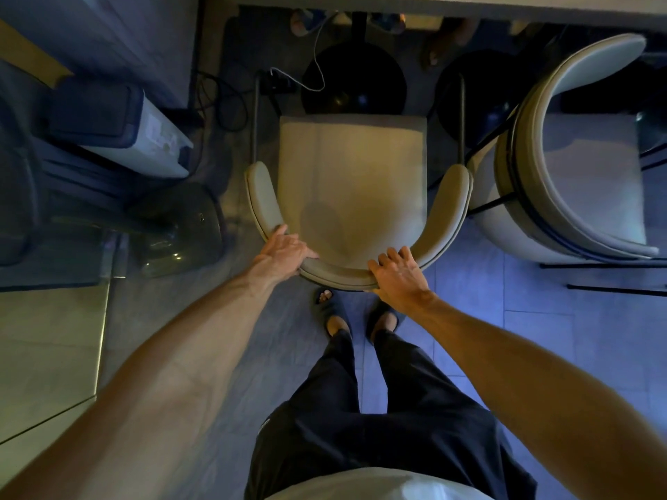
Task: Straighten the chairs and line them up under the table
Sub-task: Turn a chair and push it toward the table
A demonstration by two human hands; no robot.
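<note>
Both hands rest on the curved backrest of the beige chair (pixel 352 182), which stands square to the counter (pixel 469 5) at the top of the view, its seat not tucked under the counter edge. The left hand (pixel 285 247) lies on the backrest's left bend, fingers loosely spread and curled over the padded rim, thumb toward the outside. The right hand (pixel 399 270) lies flat on the right bend with fingers splayed wide (the palm presses down more than it clasps), though whether the thumb hooks beneath the rim is hard to tell. A second chair (pixel 577 167) of the same make stands just beside it on the right, turned at an angle, its backrest nearly touching the first chair's arm. The person's sandalled feet (pixel 357 315) stand on the tiled floor (pixel 505 319) directly behind the backrest.
</note>
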